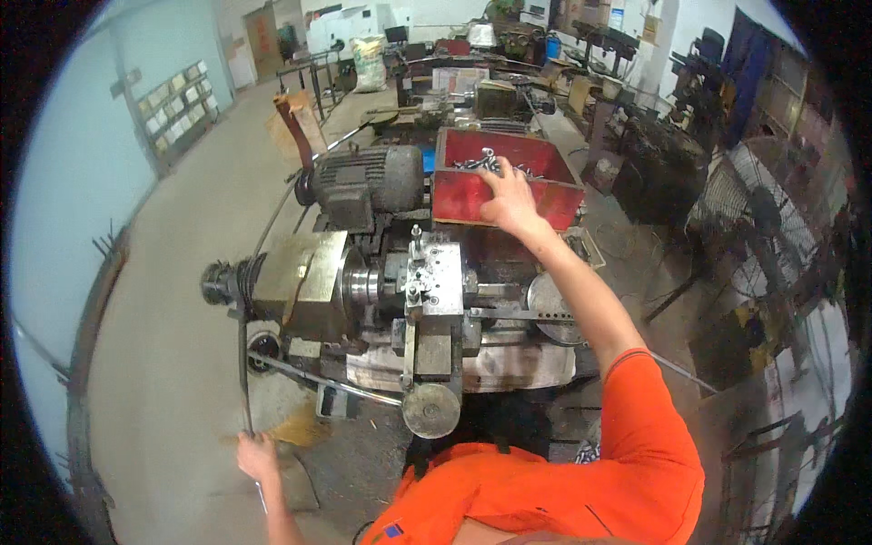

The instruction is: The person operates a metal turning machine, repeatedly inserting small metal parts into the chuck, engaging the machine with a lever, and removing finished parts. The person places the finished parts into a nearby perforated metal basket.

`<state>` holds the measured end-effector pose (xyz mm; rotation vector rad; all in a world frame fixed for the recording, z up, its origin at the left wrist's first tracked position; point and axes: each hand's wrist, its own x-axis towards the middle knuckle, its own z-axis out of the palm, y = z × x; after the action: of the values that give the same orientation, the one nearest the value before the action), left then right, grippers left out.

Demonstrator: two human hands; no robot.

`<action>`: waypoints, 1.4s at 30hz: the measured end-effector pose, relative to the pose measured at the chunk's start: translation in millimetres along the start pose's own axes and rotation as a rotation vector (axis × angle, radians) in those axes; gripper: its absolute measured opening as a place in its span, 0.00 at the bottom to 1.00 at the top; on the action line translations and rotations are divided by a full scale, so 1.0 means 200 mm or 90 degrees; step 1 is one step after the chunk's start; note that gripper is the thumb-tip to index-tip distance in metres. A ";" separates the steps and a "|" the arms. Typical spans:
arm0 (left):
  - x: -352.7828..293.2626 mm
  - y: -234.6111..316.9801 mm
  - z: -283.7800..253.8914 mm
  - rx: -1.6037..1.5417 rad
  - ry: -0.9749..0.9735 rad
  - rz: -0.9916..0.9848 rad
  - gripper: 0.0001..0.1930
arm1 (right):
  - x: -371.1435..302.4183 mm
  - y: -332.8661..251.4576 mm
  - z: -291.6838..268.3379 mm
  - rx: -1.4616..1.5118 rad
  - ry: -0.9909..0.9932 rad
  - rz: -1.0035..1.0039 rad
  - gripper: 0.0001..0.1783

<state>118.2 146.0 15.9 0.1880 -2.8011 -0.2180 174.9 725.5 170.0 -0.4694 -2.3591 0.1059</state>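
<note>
My right hand (pixel 510 198) reaches over the near wall of a red metal box (pixel 463 195), thumb and forefinger apart. Its fingertips are at a heap of small shiny metal parts (pixel 472 164) inside; one part stands up beside them. Low on the left, my left hand (pixel 258 457) is closed round a long thin lever rod (pixel 243 372), which rises to the headstock (pixel 304 277) of a small lathe. Between my arms sits the lathe's tool block (pixel 434 277), with bolts on top and a flat bar running down to a round metal disc (pixel 431 411).
Behind the headstock stands a ribbed electric motor (pixel 368 177). A perforated bar (pixel 522 314) extends right from the tool block. A large caged fan (pixel 740 218) stands at right. A yellow broom head (pixel 298 427) lies near my left hand. More machines fill the back.
</note>
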 end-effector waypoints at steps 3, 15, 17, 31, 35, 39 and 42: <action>0.01 -0.02 0.02 0.017 -0.012 -0.010 0.16 | -0.16 -0.02 0.02 0.103 -0.091 -0.044 0.32; -0.02 -0.08 0.04 -0.033 0.041 -0.032 0.14 | -1.17 0.96 -0.23 0.163 -0.066 0.457 0.23; -0.01 -0.08 0.01 -0.005 -0.025 -0.063 0.17 | -1.38 1.21 -0.30 0.059 -0.137 0.554 0.22; 0.00 0.30 -0.16 -0.176 -0.154 0.356 0.16 | -1.67 1.23 -0.52 -0.141 -0.073 0.881 0.26; 0.06 0.61 0.06 -0.345 -0.187 0.450 0.12 | -1.70 1.24 -0.53 -0.158 -0.107 0.897 0.27; 0.21 0.75 0.48 -0.285 -0.192 0.436 0.15 | -1.64 1.18 -0.52 -0.166 -0.197 0.874 0.27; 0.12 0.86 0.55 -0.032 -0.129 0.371 0.20 | -1.61 1.10 -0.59 -0.167 -0.220 0.872 0.27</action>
<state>41.5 324.4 -50.9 -0.6891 -2.8946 -0.1718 538.9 806.6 6.5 -2.2390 -1.9041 0.5242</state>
